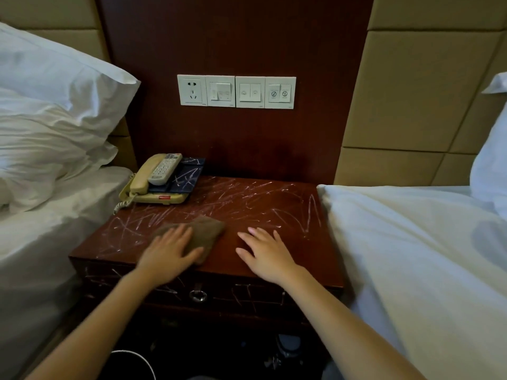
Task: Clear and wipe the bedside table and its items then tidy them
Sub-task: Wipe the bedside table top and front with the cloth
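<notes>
Wiping: one brown cloth [201, 233] lies flat on the front-left part of the worktop [260, 201], among white scribble marks. Judging by how many marks show, the wiping has far to go.
Left hand [167, 255]: lies flat on the cloth with fingers straight, pressing rather than gripping, likely so the cloth slides under the palm.
Right hand [267, 255]: rests flat on bare wood just right of the cloth, fingers spread and grasping nothing. It seems to brace the body.
Items: one telephone [142, 185], one remote [165, 169] and one dark blue tray [189, 175] are stacked together at the back-left corner, probably to free the rest of the surface. The tray bears scribbles too.
Drawer: one ring pull [198, 294] sits below the front edge.
Surroundings: four white wall plates [236, 91] hang above, and two beds flank the worktop, one on each side.
</notes>
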